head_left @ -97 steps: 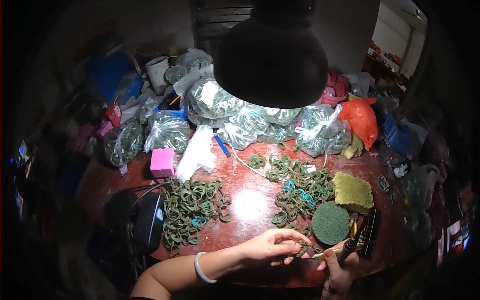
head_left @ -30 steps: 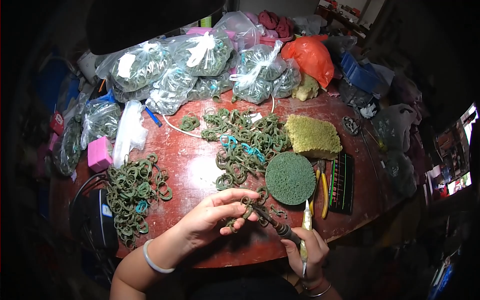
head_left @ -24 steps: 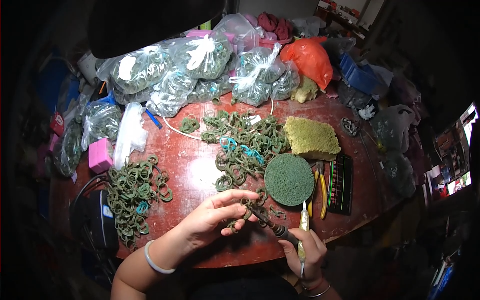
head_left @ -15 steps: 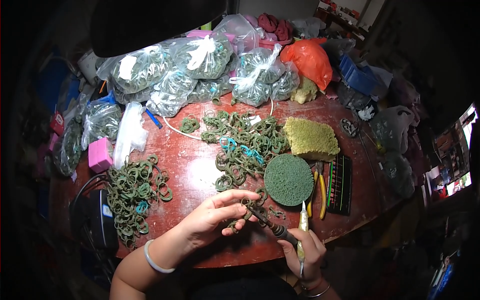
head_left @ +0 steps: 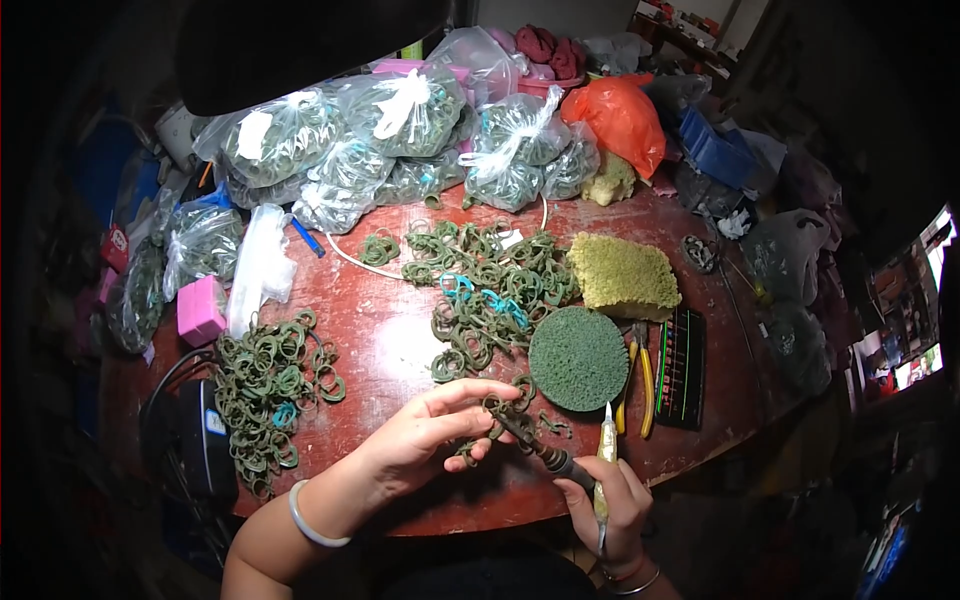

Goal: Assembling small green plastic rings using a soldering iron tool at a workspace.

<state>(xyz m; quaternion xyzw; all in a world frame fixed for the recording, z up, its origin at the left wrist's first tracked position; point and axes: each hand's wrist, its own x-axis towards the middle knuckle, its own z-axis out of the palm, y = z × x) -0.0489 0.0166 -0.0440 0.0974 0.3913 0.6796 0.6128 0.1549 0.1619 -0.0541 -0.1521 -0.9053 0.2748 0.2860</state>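
My left hand (head_left: 425,430) reaches in over the near middle of a red table, its fingers curled round a few dark green rings (head_left: 493,410). Pinched in my right hand (head_left: 622,510) is a soldering-iron-like pen (head_left: 560,462) with a dark grip, its thin tip pointing up-left to the rings. The same hand also holds a slim blade tool (head_left: 607,440) with a pale, worn handle, its point up. Beyond the blade lies a round green textured pad (head_left: 579,360). Small green pieces (head_left: 553,425) rest between the left fingers and the pad.
One heap of green rings (head_left: 500,270) spreads beyond my hands, another heap (head_left: 265,400) lies left. A yellow sponge block (head_left: 625,275), yellow-handled pliers (head_left: 645,390) and a black panel (head_left: 680,370) are on the right. Filled clear bags (head_left: 290,140) line the back; a pink block (head_left: 201,311) stands left.
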